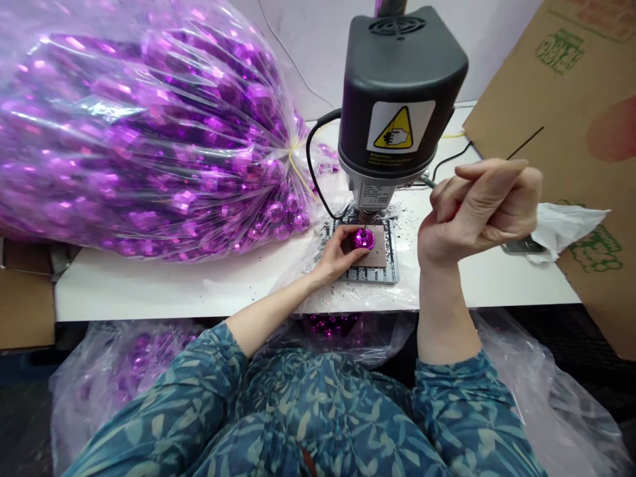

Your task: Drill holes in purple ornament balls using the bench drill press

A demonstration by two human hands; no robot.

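Observation:
Under the chuck of a small black drill press (405, 86), my left hand (338, 255) pinches a shiny purple faceted ball (363, 239) between thumb and fingers. The ball rests on a brown square board (376, 257) that lies on the grey machine base (390, 275). The drill bit reaches down to the top of the ball; whether it is inside cannot be told. Raised at the right of the machine, my right hand (479, 205) is closed around the drill press lever (427, 181). A thin dark rod (527, 142) sticks out above that hand.
A big clear bag (149, 146) of purple faceted balls lies on the white table (149, 285) at left. Dark shavings are scattered round the base. A cardboard box (561, 86) and white tissue (566, 228) are at right. Plastic bags (119, 371) hang below the table edge.

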